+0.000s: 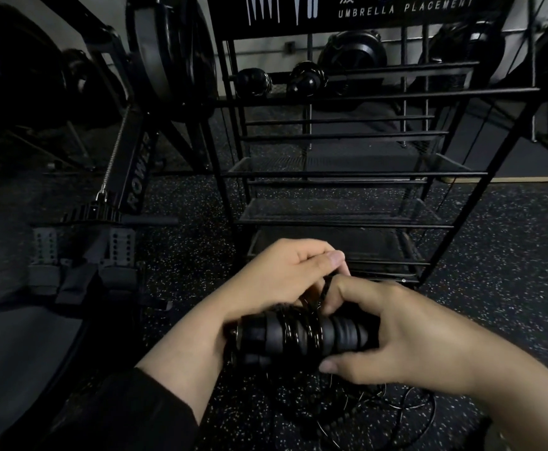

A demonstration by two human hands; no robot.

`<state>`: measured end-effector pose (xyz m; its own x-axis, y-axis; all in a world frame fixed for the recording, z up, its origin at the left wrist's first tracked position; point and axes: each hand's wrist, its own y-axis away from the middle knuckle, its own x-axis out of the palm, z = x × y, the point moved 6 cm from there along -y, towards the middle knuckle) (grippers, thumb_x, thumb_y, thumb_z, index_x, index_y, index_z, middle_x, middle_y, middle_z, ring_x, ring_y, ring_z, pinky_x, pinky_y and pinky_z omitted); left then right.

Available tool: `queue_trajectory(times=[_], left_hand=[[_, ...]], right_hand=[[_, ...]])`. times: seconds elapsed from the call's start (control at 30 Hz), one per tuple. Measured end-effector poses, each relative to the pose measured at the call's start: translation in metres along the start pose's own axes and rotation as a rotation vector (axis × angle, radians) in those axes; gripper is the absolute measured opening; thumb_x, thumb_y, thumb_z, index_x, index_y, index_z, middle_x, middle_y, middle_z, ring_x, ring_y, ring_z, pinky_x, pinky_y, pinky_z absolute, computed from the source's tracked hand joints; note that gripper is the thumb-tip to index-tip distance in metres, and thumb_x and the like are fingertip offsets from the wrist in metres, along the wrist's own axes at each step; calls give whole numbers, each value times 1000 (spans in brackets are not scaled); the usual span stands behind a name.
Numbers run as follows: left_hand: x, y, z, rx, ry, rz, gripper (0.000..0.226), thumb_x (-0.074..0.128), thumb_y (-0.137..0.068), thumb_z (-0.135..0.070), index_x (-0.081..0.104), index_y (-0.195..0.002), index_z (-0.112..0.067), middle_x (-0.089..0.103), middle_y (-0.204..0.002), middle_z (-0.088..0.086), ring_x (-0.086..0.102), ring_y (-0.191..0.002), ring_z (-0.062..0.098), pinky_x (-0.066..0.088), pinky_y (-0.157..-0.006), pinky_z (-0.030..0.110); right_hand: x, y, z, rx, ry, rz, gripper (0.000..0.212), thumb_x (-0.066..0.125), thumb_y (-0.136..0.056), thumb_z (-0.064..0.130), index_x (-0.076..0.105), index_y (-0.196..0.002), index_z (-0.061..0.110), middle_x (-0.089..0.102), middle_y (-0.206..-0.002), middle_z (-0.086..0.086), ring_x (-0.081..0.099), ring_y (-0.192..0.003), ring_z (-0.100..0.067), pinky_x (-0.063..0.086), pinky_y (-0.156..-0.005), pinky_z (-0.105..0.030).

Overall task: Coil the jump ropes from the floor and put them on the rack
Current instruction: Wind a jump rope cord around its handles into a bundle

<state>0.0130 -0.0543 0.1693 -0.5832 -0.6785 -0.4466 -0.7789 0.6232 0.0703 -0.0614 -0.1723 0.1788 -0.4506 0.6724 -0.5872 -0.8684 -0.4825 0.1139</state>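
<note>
A black jump rope (302,336) with ribbed handles sits between my hands, its thin cord wrapped in several turns round the two handles. My right hand (406,333) grips the handles from the right, thumb underneath. My left hand (285,275) is curled above them and pinches the cord near the right index finger. More black cords (373,415) lie loose and tangled on the speckled floor below my hands. The black metal rack (341,174) with mesh shelves stands right in front, its lower shelves just beyond my knuckles.
A rowing machine (126,177) with foot straps stands to the left of the rack. Black round weights (305,79) rest on the rack's upper shelf under an "UMBRELLA PLACEMENT" sign. Speckled rubber floor (510,255) spreads to the right.
</note>
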Motion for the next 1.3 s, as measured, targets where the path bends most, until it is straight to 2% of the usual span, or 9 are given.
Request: queue_trajectory(times=[0.17,0.23,0.3,0.43,0.53,0.67,0.83,1.03,1.3], left_hand=[[14,-11,4,-221,186,17,30,51,-105,-28,67,-82,-23,53,-46,-8,46,-44,6,36,-49,23],[10,-4,20,-289,216,-52,30,51,-105,-31,66,-81,-23,57,-48,-8,51,-43,4,47,-49,20],[5,7,44,-319,108,-154,38,54,-102,-48,61,-70,-28,61,-63,-8,56,-59,5,54,-67,28],[27,10,38,-330,156,-168,39,41,-106,-6,45,-68,-17,42,-45,-12,33,-39,1,24,-42,16],[30,0,24,-328,370,-278,35,40,-105,-10,45,-72,-20,41,-47,-11,31,-39,2,22,-39,18],[28,-1,27,-393,388,-302,29,37,-103,-12,51,-79,-19,42,-46,-11,29,-39,5,18,-40,19],[22,-1,22,-385,229,-257,31,42,-103,-24,53,-75,-16,46,-54,-4,30,-40,11,21,-43,23],[20,-3,16,-283,-402,-256,37,50,-98,-29,48,-71,-4,51,-59,4,44,-57,24,30,-49,34],[16,3,-14,19,-690,-321,42,49,-100,-38,47,-66,-14,50,-56,-1,53,-56,22,41,-53,37]], right_hand=[[-7,6,0,-89,-211,-15,25,64,-76,43,59,-100,37,65,-86,2,55,-75,-18,49,-73,-49],[-12,8,6,-158,-261,-50,17,60,-82,35,59,-98,31,65,-88,13,58,-80,-9,50,-74,-33],[-21,9,7,-204,-337,-141,13,61,-85,25,57,-97,21,66,-87,22,58,-80,5,45,-73,-15],[-39,6,-7,-92,-338,-356,21,59,-76,49,58,-89,33,64,-79,2,54,-74,-13,46,-70,-32],[-42,5,-13,28,-310,-438,12,64,-87,45,57,-86,36,59,-77,-13,50,-67,-18,41,-62,-34],[-47,6,-20,90,-279,-536,11,63,-95,28,57,-87,32,46,-57,13,36,-51,-12,30,-48,-27],[-53,4,-31,176,-229,-619,8,65,-96,28,57,-94,26,48,-49,15,34,-39,-4,27,-39,-16],[-46,-1,-46,334,-12,-579,14,65,-95,42,53,-100,37,55,-46,11,41,-34,-6,28,-36,-19],[-33,-11,-54,427,238,-349,19,73,-91,35,57,-98,43,67,-74,8,60,-54,-3,41,-45,-20]])
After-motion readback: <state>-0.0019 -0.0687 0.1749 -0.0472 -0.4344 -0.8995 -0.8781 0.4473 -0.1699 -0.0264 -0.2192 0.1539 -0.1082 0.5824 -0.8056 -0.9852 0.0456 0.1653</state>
